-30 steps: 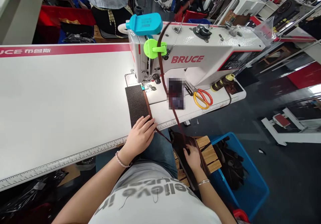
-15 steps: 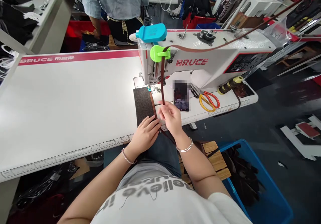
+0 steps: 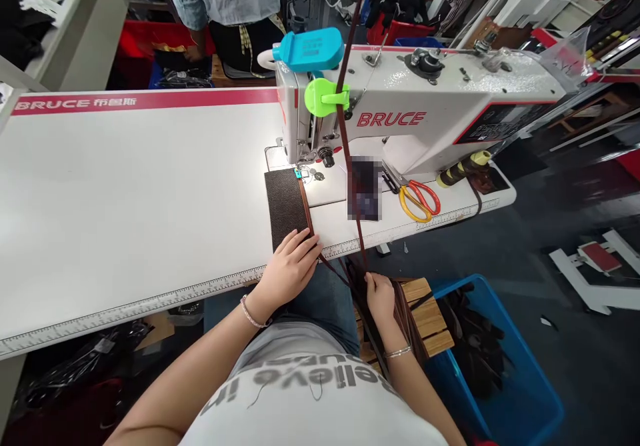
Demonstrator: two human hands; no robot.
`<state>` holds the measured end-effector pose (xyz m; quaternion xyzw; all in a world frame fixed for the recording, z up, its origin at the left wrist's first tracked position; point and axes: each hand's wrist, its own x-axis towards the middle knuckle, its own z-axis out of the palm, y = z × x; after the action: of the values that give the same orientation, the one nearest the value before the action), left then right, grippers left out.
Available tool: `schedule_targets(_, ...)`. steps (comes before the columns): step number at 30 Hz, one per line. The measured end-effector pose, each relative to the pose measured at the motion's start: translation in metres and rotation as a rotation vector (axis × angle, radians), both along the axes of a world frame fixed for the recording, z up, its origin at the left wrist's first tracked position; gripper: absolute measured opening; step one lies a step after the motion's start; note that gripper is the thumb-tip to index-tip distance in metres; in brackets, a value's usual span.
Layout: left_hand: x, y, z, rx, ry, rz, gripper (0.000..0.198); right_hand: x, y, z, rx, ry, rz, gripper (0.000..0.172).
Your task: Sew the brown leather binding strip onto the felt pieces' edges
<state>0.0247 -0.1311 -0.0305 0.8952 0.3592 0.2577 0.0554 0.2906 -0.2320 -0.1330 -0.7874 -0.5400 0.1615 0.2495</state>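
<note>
My left hand (image 3: pixel 291 269) lies flat, fingers stretched, on the lower end of a dark textured panel (image 3: pixel 285 203) and the thin brown strip (image 3: pixel 305 206) along its right edge. The panel's far end sits by the presser foot of the white sewing machine (image 3: pixel 390 118). Below the table's front edge, my right hand (image 3: pixel 381 298) is closed round a long brown strap (image 3: pixel 346 143). That strap runs taut upward past a green clip (image 3: pixel 320 97) on the machine head and out of the top of the view. More brown straps (image 3: pixel 407 319) hang beside my right wrist.
A phone (image 3: pixel 364 189), scissors (image 3: pixel 419 199) and a thread cone (image 3: pixel 463 169) rest right of the needle area. A blue bin (image 3: pixel 537 393) with dark pieces stands at lower right, near a slatted wooden stool (image 3: pixel 430 326). Another person (image 3: pixel 230 3) is behind the machine.
My right hand has moved down and right, from above the table to below its edge, drawing the strap straight and taut. My left hand stays on the panel.
</note>
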Motion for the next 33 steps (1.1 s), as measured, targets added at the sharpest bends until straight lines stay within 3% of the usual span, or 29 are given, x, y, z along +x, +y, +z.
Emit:
schedule_targets(5, 0.001, 0.0, 0.003, -0.021, 0.02, 0.001, 0.032, -0.011, -0.001, -0.004, -0.085, -0.006, 0.027, 0.032)
schedule_targets(8, 0.001, -0.001, 0.006, -0.007, 0.049, -0.003, 0.032, -0.037, 0.008, 0.014, -0.099, 0.061, 0.145, 0.029)
schedule_targets(14, -0.001, -0.003, 0.006, -0.008, 0.085, -0.009, 0.034, -0.083, 0.032, 0.054, 0.065, 0.257, 0.342, 0.04)
schedule_targets(20, -0.005, -0.005, 0.003, -0.027, 0.088, -0.014, 0.038, -0.097, 0.042, 0.064, 0.026, 0.559, 0.339, 0.027)
schedule_targets(27, -0.002, -0.012, 0.004, -0.009, 0.118, 0.154, 0.044, -0.102, 0.039, 0.074, -0.049, 0.924, 0.217, 0.042)
schedule_targets(33, -0.002, -0.014, 0.003, 0.017, 0.132, 0.165, 0.04, -0.102, 0.041, 0.078, -0.111, 0.976, 0.244, 0.045)
